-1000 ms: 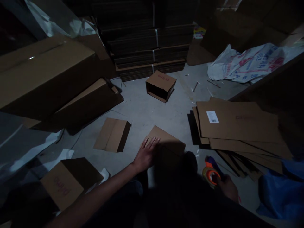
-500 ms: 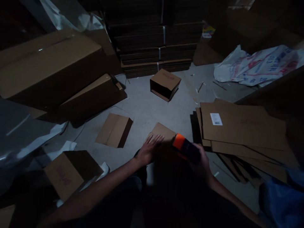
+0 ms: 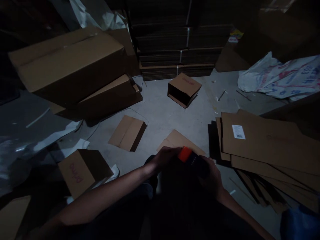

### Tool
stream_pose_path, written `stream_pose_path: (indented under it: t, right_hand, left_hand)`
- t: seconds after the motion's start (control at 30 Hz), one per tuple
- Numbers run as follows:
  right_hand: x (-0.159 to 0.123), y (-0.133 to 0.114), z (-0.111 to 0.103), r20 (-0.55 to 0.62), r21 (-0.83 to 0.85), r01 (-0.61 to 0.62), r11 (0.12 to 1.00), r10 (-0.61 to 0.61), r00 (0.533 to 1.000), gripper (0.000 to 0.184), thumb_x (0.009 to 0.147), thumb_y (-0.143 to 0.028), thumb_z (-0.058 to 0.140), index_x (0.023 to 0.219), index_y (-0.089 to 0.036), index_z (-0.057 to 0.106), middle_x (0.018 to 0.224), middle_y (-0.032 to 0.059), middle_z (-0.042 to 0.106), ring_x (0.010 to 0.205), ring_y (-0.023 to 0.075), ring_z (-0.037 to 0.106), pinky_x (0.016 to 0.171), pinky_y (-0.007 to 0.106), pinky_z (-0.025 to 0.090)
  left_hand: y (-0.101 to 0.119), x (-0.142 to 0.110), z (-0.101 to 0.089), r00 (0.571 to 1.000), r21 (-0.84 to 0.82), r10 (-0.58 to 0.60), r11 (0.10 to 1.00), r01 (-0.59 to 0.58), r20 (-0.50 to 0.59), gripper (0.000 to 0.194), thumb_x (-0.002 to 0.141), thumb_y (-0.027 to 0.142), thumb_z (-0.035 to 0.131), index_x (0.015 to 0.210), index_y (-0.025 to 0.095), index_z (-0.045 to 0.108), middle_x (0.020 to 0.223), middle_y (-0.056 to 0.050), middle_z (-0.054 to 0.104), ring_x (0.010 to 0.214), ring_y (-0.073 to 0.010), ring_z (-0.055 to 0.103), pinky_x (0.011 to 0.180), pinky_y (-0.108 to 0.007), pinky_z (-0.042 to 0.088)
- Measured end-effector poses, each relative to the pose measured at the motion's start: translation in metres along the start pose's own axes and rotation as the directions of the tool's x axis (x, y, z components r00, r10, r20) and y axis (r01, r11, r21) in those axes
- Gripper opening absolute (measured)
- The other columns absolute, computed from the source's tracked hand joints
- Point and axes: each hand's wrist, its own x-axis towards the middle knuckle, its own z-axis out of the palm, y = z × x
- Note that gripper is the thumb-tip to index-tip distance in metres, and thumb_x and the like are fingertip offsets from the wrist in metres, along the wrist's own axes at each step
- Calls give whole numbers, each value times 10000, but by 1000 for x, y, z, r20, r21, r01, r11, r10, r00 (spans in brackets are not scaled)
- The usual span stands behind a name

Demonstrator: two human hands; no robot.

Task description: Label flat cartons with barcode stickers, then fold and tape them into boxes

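Note:
In my right hand (image 3: 212, 171) is a dark, blocky hand tool (image 3: 197, 163) with a bright orange front end. My fingers wrap round its dark body, and the orange end points left and away from me. My left hand (image 3: 167, 156) is right at that orange end. Its fingers are in shadow, so their grip cannot be made out. Just beyond both hands lies a cardboard box (image 3: 178, 140), its near part lost in the dark between my arms.
Small cartons stand on the floor: a closed one (image 3: 127, 133), an open one on its side (image 3: 185, 88) and a printed one (image 3: 77, 171). Flat cardboard (image 3: 260, 133) is piled at right. Large boxes (image 3: 75, 60) and strapped stacks (image 3: 162, 63) stand behind; a white sack (image 3: 282, 76) lies far right.
My left hand has lifted from lying spread on the box and turned toward the tool's orange end. The tool has shifted slightly down in view. The whole view has swung a little left.

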Motion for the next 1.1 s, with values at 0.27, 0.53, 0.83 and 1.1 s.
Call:
stream_pose_path:
  t: [0.27,0.53,0.83,1.1]
  right_hand:
    - [5,-10,-9,176,-7,20,1000,-18,984,724,800,-231,670,1494,-322,487,1203,63,611,1038,253,690,833,366,610]
    - [24,-31,-12,274,-78,-16,997,37,961,722,820,-177,610,1506,-383,522,1106,33,581,939,208,680,807,343,605]
    - [39,-41,-3,330,-194,36,980,31,943,662,875,-245,635,1518,-352,521,1096,62,581,937,239,660,832,391,591]
    - [32,-35,6,317,-210,42,977,27,948,680,877,-299,673,1526,-399,497,1134,63,584,972,255,665,809,405,601]
  left_hand:
    - [-7,23,-20,991,104,126,987,-120,-53,402,840,525,732,801,132,805,775,-75,774,709,-205,695,714,-312,556]
    - [6,58,-90,890,564,363,811,-156,-277,440,910,509,594,729,146,766,743,-67,769,717,-184,696,709,-270,496]
    - [-37,87,-98,902,554,269,832,-40,-337,372,841,491,693,991,174,817,1124,-105,799,1207,-297,675,1005,-342,500]
    - [-42,85,-85,935,444,185,896,-33,-302,684,928,667,558,1258,86,700,1247,-179,742,1114,-292,710,945,-355,541]
